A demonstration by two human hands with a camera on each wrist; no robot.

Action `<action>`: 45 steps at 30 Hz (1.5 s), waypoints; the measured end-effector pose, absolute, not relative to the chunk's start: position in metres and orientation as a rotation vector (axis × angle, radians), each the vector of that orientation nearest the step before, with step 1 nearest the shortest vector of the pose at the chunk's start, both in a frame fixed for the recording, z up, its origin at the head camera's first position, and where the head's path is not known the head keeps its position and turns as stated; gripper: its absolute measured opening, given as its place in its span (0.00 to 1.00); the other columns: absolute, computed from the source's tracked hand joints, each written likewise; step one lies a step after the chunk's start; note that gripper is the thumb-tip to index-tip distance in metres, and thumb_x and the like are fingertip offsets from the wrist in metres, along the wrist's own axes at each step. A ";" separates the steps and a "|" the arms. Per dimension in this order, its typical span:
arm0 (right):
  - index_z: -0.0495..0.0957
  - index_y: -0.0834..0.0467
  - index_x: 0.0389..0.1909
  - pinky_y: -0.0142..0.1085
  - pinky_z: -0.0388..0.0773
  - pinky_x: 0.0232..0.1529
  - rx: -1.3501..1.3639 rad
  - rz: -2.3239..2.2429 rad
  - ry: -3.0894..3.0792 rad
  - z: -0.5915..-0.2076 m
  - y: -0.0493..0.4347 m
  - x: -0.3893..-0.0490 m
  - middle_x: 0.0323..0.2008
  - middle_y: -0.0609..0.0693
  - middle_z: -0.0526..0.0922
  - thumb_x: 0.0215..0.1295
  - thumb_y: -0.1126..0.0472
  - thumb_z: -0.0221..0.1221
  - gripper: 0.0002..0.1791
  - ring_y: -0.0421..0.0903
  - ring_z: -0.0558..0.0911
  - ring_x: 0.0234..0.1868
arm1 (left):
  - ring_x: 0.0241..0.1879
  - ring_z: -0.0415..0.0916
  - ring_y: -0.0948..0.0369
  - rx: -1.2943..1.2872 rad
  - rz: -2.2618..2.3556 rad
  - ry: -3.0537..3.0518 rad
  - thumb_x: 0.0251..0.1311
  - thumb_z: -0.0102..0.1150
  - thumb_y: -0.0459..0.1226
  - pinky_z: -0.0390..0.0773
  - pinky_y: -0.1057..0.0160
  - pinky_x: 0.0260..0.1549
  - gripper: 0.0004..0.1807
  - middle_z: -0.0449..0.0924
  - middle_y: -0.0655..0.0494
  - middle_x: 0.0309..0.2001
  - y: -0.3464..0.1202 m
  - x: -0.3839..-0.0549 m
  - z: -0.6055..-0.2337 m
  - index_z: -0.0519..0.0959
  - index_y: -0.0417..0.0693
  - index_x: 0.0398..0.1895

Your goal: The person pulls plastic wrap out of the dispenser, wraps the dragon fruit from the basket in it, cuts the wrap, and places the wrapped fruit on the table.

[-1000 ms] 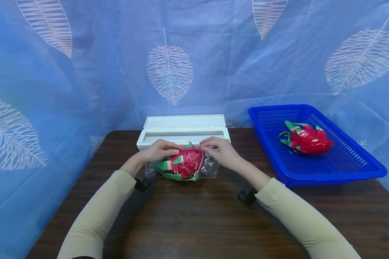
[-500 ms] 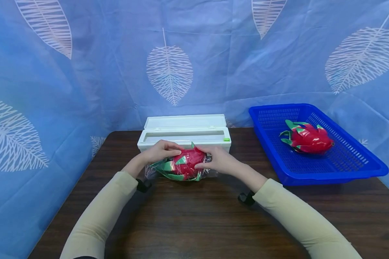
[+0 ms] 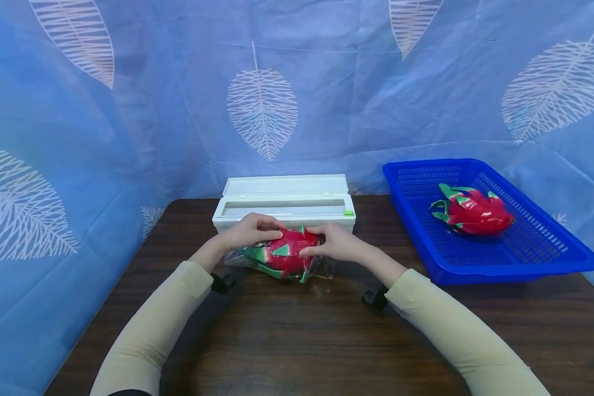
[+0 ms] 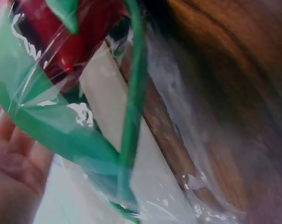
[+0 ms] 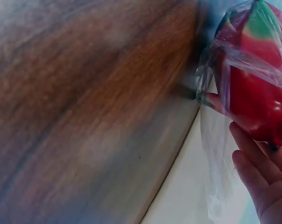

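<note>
Head view: left hand (image 3: 249, 230) and right hand (image 3: 341, 242) are both gripping the fruit (image 3: 288, 257), one per side, just in front of the white box (image 3: 223, 223). Clear film's (image 3: 328, 268) kinda poking out both ends.

right hand (image 3: 337, 242) now around end of wrapped dragon fruit (image 3: 291, 254)

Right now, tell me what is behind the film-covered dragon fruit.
Behind the dragon fruit stands a white box, lid open. The dragon fruit, left hand and right hand hide part of the box's front wall from view.
</note>
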State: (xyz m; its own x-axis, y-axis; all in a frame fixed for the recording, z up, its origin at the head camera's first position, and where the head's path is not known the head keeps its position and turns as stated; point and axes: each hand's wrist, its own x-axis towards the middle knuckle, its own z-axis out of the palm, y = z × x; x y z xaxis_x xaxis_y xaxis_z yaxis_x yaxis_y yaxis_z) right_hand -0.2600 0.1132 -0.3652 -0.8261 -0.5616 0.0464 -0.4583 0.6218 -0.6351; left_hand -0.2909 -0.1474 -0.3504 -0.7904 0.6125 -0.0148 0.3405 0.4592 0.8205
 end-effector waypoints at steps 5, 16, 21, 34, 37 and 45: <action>0.69 0.65 0.65 0.35 0.76 0.25 -0.851 -0.944 2.699 -0.364 0.113 -0.258 0.35 0.52 0.84 0.56 0.45 0.69 0.42 0.41 0.72 0.19 | 0.57 0.74 0.53 0.811 1.302 2.624 0.64 0.62 0.43 0.73 0.48 0.55 0.20 0.79 0.50 0.55 -0.163 -0.275 -0.347 0.79 0.45 0.57; 0.71 0.65 0.64 0.36 0.74 0.25 -0.807 -1.017 2.675 -0.366 0.116 -0.263 0.46 0.59 0.83 0.54 0.44 0.70 0.42 0.41 0.68 0.19 | 0.63 0.64 0.52 0.998 0.836 2.790 0.47 0.76 0.46 0.73 0.46 0.55 0.48 0.68 0.51 0.64 -0.181 -0.242 -0.369 0.62 0.55 0.72; 0.73 0.64 0.63 0.36 0.77 0.28 -0.849 -1.089 2.615 -0.363 0.117 -0.270 0.49 0.56 0.84 0.57 0.47 0.69 0.37 0.43 0.75 0.26 | 0.63 0.63 0.51 0.993 0.756 2.843 0.42 0.79 0.41 0.75 0.47 0.52 0.53 0.67 0.50 0.63 -0.177 -0.246 -0.371 0.59 0.58 0.72; 0.75 0.66 0.60 0.35 0.67 0.26 -0.833 -1.163 2.499 -0.355 0.111 -0.289 0.23 0.47 0.80 0.70 0.55 0.58 0.24 0.41 0.65 0.19 | 0.61 0.65 0.52 0.909 0.944 2.692 0.48 0.75 0.47 0.71 0.48 0.58 0.49 0.68 0.51 0.63 -0.176 -0.263 -0.372 0.60 0.55 0.73; 0.76 0.67 0.58 0.35 0.70 0.30 -0.828 -1.181 2.490 -0.355 0.109 -0.290 0.29 0.48 0.83 0.71 0.55 0.56 0.23 0.41 0.70 0.23 | 0.61 0.66 0.53 0.867 1.007 2.634 0.49 0.74 0.47 0.71 0.49 0.58 0.48 0.69 0.52 0.63 -0.177 -0.264 -0.374 0.60 0.56 0.73; 0.79 0.66 0.55 0.35 0.71 0.31 -0.845 -1.146 2.497 -0.356 0.107 -0.292 0.30 0.49 0.83 0.73 0.55 0.54 0.20 0.42 0.73 0.27 | 0.59 0.66 0.51 0.805 0.999 2.592 0.51 0.72 0.49 0.71 0.48 0.58 0.47 0.68 0.46 0.63 -0.180 -0.262 -0.375 0.61 0.49 0.73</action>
